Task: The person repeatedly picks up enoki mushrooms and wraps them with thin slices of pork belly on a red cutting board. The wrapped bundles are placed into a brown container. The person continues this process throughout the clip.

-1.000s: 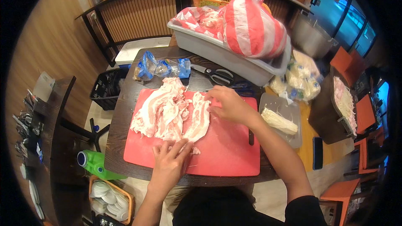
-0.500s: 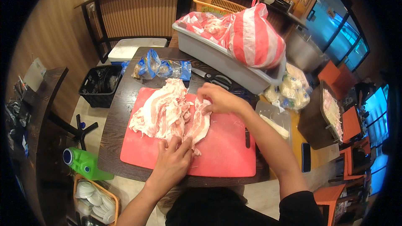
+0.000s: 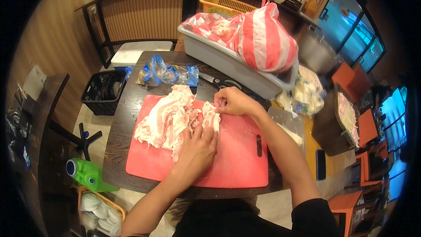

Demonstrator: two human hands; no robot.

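A pile of thin, fatty raw pork belly slices (image 3: 164, 116) lies on the left half of a red cutting board (image 3: 239, 162). Beside the pile, to its right, is a separate pork belly slice (image 3: 211, 116). My left hand (image 3: 200, 148) rests over the near part of that slice, fingers stretched out and lying flat, hiding what is below. At the slice's far right edge my right hand (image 3: 234, 101) is closed in a pinch, thumb and fingertips at the meat. Past the right hand lie scissors (image 3: 230, 83) with black handles, partly covered by it.
Behind the board stands a grey tub (image 3: 228, 59) with a red-and-white striped bag (image 3: 267, 39). A blue-and-clear plastic package (image 3: 169, 72) lies at the table's far left. To the right are a phone (image 3: 321, 165) and a dark bin of meat (image 3: 335, 123). A green jug (image 3: 90, 175) stands lower left.
My left hand has slid right and away from me, from the slice's near end onto the slice. The right hand has shifted slightly right, still at the slice's far edge.
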